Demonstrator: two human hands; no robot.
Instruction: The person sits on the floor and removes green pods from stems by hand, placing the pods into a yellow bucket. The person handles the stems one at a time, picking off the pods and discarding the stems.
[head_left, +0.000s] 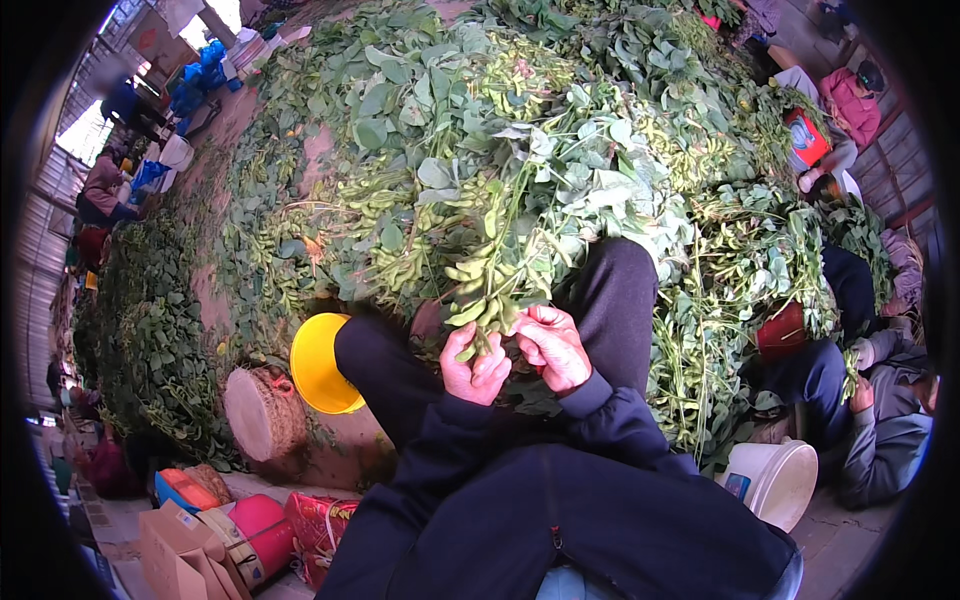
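My left hand (475, 365) is closed around the tip of a soybean stem with green pods (487, 307), between my knees. My right hand (551, 346) is right beside it, thumb and fingers pinched together at the pods; whether a pod is between the fingertips is hidden. The stem's pods and leaves reach away from me over a broad heap of soybean plants (450, 127). A yellow plastic bucket (322, 364) is tilted against my left knee, its inside partly in view.
A round straw-sided stool (262, 412) is at the left, with cardboard boxes (180, 555) and a red bag (319, 529) below. At the right are a white bucket (772, 480), a dark red bucket (781, 331) and a seated person holding pods (885, 420). Other people sit farther off.
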